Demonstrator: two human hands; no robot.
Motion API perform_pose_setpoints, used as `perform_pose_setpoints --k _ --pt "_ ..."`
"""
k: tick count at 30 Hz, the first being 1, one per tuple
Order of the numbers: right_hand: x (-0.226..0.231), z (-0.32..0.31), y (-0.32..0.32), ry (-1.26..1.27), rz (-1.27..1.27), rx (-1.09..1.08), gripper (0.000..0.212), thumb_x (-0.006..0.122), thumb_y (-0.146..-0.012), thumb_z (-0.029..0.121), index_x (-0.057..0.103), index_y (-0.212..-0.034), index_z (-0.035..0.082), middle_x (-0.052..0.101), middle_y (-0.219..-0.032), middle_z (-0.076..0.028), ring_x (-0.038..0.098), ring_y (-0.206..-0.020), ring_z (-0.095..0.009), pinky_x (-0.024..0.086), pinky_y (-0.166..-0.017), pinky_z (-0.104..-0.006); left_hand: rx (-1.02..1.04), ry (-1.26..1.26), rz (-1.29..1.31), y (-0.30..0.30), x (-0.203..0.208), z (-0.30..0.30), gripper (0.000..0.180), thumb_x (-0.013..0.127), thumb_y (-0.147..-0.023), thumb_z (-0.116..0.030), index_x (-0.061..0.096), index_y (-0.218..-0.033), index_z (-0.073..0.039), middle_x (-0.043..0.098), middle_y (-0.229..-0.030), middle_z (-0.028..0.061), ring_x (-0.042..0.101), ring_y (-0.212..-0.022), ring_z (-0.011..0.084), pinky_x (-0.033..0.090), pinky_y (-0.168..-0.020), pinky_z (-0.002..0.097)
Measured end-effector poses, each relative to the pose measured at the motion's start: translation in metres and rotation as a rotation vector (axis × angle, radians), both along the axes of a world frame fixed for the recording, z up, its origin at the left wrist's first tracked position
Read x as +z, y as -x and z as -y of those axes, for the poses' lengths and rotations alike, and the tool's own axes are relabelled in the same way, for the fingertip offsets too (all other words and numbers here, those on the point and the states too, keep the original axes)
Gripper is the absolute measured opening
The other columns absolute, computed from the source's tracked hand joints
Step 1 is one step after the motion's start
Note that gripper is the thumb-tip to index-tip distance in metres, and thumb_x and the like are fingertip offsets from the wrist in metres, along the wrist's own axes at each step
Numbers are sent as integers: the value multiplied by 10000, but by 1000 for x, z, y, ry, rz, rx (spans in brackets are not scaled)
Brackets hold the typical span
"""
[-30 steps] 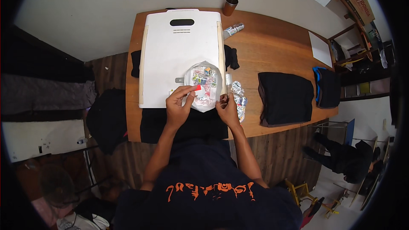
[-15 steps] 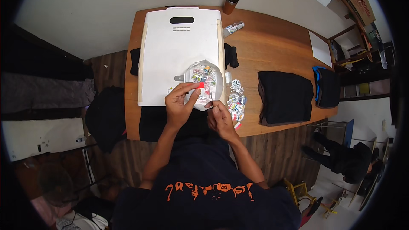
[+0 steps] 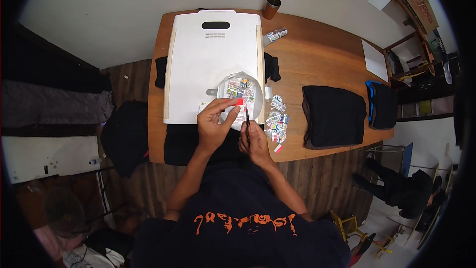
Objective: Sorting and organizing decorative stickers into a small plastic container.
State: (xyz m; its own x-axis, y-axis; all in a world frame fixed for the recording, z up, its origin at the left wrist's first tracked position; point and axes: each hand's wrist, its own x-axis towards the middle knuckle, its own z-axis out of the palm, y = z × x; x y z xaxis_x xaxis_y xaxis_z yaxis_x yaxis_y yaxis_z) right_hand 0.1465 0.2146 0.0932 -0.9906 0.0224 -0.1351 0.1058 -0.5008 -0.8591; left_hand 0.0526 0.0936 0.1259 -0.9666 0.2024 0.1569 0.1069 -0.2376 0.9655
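Observation:
My left hand (image 3: 214, 125) pinches a small red-and-white sticker (image 3: 239, 102) between thumb and fingertips. Closed round a slim, dark, pointed tool (image 3: 248, 114) is my right hand (image 3: 257, 144); whether this is scissors or tweezers I cannot make out. The tool's tip points away from me, close to the sticker. Both hands are over the near rim of a round white bowl (image 3: 256, 85) that holds colourful cut-out stickers. More cut-out stickers (image 3: 277, 121) lie on the table to the right of my right hand, with another red-and-white piece (image 3: 278, 148) at their near end.
Beneath the bowl is a white machine lid (image 3: 193, 64) on a wooden table (image 3: 317, 44). Folded dark cloth (image 3: 334, 114) lies right, and a blue-edged dark cloth (image 3: 381, 104) beyond it. A brown cup (image 3: 271, 8) stands at the back. Another person (image 3: 404, 191) is at far right.
The tool in my right hand has turned more upright and shows more of its length beside the sticker. My left hand keeps its pinch. The whole view has shifted slightly.

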Motion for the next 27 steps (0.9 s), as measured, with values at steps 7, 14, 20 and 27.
perform_pose_setpoints --k 7,14,20,27 --pt "0 2 0 -40 -14 12 341 332 -1105 360 471 -1013 63 307 -577 45 261 -446 -51 260 -442 -226 5 21 -23 -1 1 -2 252 711 -867 82 708 -1118 66 662 -1079 131 647 -1007 155 520 -881 247" --pt "5 1 3 -59 -3 -8 344 339 -1104 362 476 -998 64 309 -581 44 266 -449 -52 263 -444 -230 3 42 -21 -1 2 -1 254 714 -867 78 709 -1121 64 664 -1084 130 647 -1007 151 520 -882 245" --pt "-1 1 2 -54 -16 -18 342 342 -1104 357 478 -993 63 308 -578 47 267 -448 -50 258 -442 -227 4 47 -22 -1 2 -1 254 712 -868 79 712 -1121 59 664 -1093 127 645 -1008 148 518 -880 244" --pt "0 2 2 -58 -6 -21 335 341 -1105 347 475 -988 64 305 -574 48 256 -443 -49 248 -437 -230 3 22 -13 -2 1 -1 254 713 -868 77 713 -1121 57 664 -1093 122 643 -1001 142 517 -871 242"
